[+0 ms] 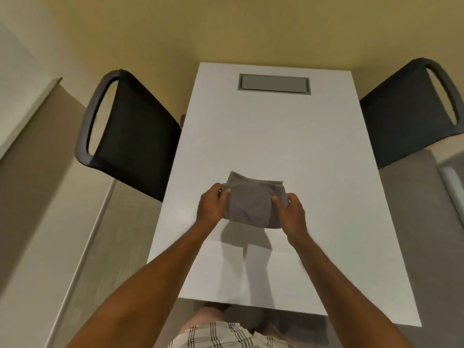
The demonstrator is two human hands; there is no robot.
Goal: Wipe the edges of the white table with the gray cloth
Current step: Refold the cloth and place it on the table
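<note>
A folded gray cloth (252, 199) is held a little above the middle of the white table (326, 197), casting a shadow on the top below it. My left hand (212, 204) grips the cloth's left side, thumb on top. Gripping the right side is my right hand (291, 212), its thumb also pressed on the fabric. The table runs lengthwise away from me; its near edge is just in front of my body.
A black chair (130, 136) stands against the table's left edge and another black chair (411, 111) against the right edge. A gray rectangular cable hatch (273, 83) is set into the far end of the table. A yellow wall lies behind.
</note>
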